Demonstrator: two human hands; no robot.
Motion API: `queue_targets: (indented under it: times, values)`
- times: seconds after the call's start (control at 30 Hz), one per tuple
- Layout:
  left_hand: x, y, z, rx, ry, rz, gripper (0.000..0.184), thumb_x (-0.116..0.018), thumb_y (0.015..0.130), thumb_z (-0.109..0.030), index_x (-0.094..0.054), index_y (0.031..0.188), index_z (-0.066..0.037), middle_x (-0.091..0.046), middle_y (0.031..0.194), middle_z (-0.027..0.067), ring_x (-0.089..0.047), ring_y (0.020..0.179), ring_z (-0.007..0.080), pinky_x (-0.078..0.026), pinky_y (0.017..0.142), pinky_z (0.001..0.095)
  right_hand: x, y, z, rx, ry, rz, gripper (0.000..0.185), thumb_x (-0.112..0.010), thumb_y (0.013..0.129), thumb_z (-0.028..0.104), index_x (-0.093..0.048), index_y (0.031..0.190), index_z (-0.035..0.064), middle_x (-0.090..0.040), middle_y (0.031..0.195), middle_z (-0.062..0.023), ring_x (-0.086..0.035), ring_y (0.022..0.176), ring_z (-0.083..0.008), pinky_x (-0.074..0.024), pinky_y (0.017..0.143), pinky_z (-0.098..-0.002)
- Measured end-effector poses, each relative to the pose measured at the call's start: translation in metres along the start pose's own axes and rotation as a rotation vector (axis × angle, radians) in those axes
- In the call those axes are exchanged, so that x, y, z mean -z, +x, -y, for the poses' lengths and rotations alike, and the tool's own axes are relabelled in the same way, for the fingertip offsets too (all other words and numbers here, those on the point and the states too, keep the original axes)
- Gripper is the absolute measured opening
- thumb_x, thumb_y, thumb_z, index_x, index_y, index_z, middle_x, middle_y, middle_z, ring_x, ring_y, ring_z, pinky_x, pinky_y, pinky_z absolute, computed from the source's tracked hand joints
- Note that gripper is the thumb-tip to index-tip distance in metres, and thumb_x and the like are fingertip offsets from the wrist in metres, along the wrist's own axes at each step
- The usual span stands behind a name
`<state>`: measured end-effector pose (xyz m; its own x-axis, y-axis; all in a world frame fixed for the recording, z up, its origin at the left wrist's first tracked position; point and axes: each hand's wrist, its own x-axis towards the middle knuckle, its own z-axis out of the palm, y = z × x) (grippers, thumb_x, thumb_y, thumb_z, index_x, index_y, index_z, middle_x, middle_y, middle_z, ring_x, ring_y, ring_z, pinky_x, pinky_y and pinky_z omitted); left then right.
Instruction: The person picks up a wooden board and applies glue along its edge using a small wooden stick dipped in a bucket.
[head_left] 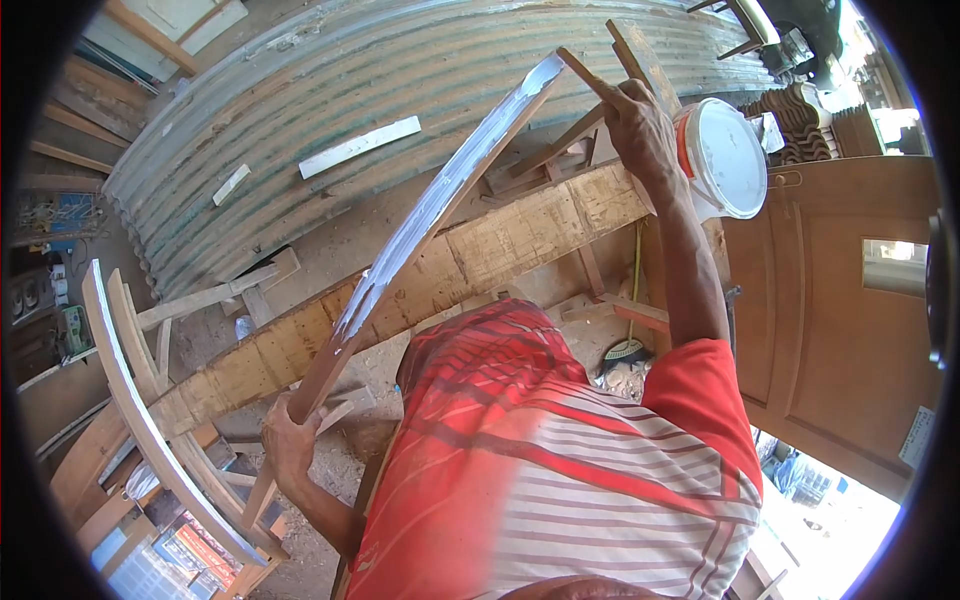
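My left hand (pixel 290 435) is wrapped round the lower end of a long wooden strip (pixel 318 375), which slants up across the view. A streaky white paste (pixel 430 210), perhaps wood glue, coats most of the strip's upper face; bare brown wood shows near my left hand. My right hand (pixel 640 125) is closed on a thin flat wooden stick (pixel 583 70), whose tip meets the strip's far, coated end. Close beside my right wrist stands a white bucket (pixel 728 160) with an orange-red band.
A rough wooden plank (pixel 530 225) runs beneath the strip as a bench. Corrugated metal sheeting (pixel 250 130) lies beyond it, with two white offcuts on top. A curved wooden frame (pixel 150 430) stands left, a panelled door (pixel 830 330) right.
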<state>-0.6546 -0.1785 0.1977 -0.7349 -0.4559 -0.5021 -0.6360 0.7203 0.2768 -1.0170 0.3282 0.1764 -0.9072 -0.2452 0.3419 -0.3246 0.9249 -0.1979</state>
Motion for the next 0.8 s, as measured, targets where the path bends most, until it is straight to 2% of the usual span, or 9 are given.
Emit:
queue_targets:
  times: [0.03,0.17,0.27,0.4,0.8]
  values:
    - [0.000,0.000,-0.001,-0.007,0.019,-0.013,0.049,-0.088,0.079,-0.022,-0.073,0.121,-0.002,-0.076,0.114,0.0231,-0.071,0.110,0.0429,-0.052,0.097,0.0497,0.004,-0.001,0.006,-0.014,0.072,0.006,0.033,-0.068,0.101,0.014,-0.075,0.133,0.0144,-0.069,0.108,-0.0131,-0.069,0.101,-0.0347,-0.0556,0.087,-0.0455]
    - [-0.001,-0.003,-0.003,-0.008,0.059,-0.041,0.049,-0.088,0.079,-0.021,-0.073,0.121,-0.003,-0.076,0.114,0.0229,-0.071,0.109,0.0428,-0.052,0.098,0.0494,0.000,-0.012,0.017,0.100,0.065,0.010,0.039,-0.068,0.100,0.015,-0.072,0.138,0.0228,-0.071,0.107,-0.0111,-0.070,0.101,-0.0333,-0.0560,0.086,-0.0460]
    - [0.000,0.000,0.001,-0.002,0.052,-0.013,0.049,-0.088,0.079,-0.021,-0.073,0.122,-0.003,-0.076,0.114,0.0230,-0.071,0.109,0.0426,-0.052,0.097,0.0494,-0.015,-0.003,-0.005,-0.058,0.033,0.045,0.036,-0.067,0.102,0.014,-0.074,0.136,0.0182,-0.069,0.107,-0.0140,-0.070,0.100,-0.0338,-0.0558,0.089,-0.0446]
    - [-0.002,0.001,0.003,0.003,0.060,-0.011,0.050,-0.087,0.078,-0.021,-0.073,0.122,-0.002,-0.076,0.114,0.0239,-0.072,0.109,0.0429,-0.053,0.097,0.0497,-0.008,0.004,-0.001,-0.019,0.075,-0.018,0.038,-0.067,0.102,0.015,-0.073,0.139,0.0217,-0.069,0.105,-0.0145,-0.070,0.097,-0.0340,-0.0557,0.086,-0.0449]
    - [-0.001,0.003,0.003,0.018,0.038,0.010,0.053,-0.087,0.078,-0.023,-0.073,0.124,-0.001,-0.075,0.116,0.0259,-0.070,0.112,0.0446,-0.052,0.099,0.0505,-0.010,0.012,-0.005,-0.074,-0.006,0.018,0.037,-0.066,0.102,0.016,-0.073,0.138,0.0217,-0.069,0.106,-0.0140,-0.070,0.097,-0.0351,-0.0553,0.087,-0.0459]
